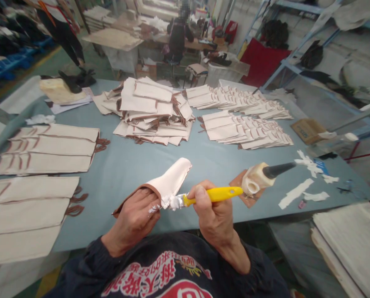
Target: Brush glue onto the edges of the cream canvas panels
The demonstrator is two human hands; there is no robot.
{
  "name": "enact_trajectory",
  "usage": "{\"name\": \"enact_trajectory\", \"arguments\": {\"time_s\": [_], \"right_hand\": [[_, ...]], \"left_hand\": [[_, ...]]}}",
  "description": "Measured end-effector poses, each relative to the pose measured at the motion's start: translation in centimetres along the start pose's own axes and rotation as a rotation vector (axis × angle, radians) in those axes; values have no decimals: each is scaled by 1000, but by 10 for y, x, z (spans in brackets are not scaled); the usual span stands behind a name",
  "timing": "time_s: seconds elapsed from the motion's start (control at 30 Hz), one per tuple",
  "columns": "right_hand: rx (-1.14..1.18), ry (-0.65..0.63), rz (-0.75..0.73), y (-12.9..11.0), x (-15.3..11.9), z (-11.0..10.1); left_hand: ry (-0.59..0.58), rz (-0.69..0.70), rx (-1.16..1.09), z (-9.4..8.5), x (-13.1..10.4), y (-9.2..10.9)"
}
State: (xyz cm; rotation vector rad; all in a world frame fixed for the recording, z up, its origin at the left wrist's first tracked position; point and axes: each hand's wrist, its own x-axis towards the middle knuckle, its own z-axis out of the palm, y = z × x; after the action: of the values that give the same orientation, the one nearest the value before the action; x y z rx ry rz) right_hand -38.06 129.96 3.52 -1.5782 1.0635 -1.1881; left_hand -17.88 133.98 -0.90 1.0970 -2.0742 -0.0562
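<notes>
My right hand [212,207] is closed round a yellow-handled brush [224,193], its white-coated bristles touching a cream piece with brown edging [172,176]. My left hand [135,215] grips that piece near its brown edge, and white smears show on its fingers. White paste lies where the bristles meet the piece. To the right of the brush handle, a cream bottle with a black nozzle [258,178] lies on a brown pad [250,200].
Cream pieces are piled at the table's centre back [154,111], with overlapping rows at right [247,128] and left [51,149]. White scraps [296,192], scissors [349,188] and a cardboard box [307,130] are at the right. Two people are farther back.
</notes>
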Motion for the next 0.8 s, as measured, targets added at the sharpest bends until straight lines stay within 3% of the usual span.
{"name": "enact_trajectory", "arguments": {"time_s": [0.13,0.37,0.43,0.6,0.8], "right_hand": [[80,-91,67,-7,-4,3],[198,-113,160,6,-8,3],[210,-60,148,11,-4,4],[247,212,100,22,10,-3],[334,180,120,25,9,-7]], "left_hand": [[-18,33,3,1,-4,1],[-32,31,-15,3,-8,9],[-26,14,-31,4,-8,12],[33,-178,-98,1,-9,21],[68,-372,-157,-2,-12,26]]}}
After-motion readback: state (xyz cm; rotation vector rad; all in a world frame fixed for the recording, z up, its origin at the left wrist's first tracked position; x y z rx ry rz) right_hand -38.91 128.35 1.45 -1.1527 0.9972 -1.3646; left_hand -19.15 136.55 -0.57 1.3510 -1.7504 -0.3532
